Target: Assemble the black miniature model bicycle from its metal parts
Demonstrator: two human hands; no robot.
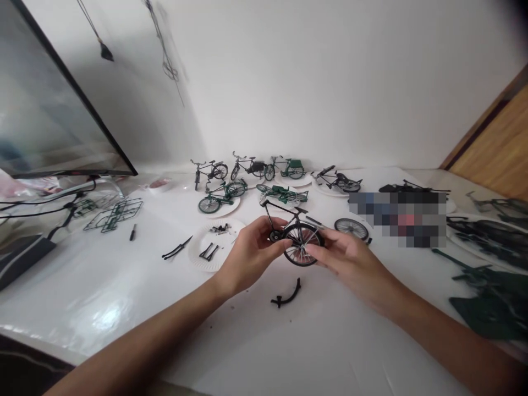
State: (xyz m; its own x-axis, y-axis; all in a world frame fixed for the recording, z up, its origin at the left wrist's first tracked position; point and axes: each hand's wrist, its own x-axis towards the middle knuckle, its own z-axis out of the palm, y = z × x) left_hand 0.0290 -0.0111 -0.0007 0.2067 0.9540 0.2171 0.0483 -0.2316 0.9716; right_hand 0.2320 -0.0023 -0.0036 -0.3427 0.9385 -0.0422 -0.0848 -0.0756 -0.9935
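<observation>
Between both hands, above the white table, is a black model bicycle (284, 212) with one spoked wheel (303, 245) fitted. My left hand (259, 247) pinches the frame near the crank, its thumb reaching over the wheel's edge. On the other side my right hand (340, 253) has its fingers closed at the wheel, near the hub and the rim. Below them a curved black part like a mudguard (287, 295) lies on the table. A loose spoked wheel (352, 228) rests just behind my right hand.
Left of my hands, a paper plate (198, 258) carries small black parts; tweezers (177, 248), a small screwdriver (132, 232) and green sprue frames (115, 213) lie farther left. Several model bicycles (249, 165) stand at the back. Dark green parts (487, 297) lie right, a screen (53, 99) left.
</observation>
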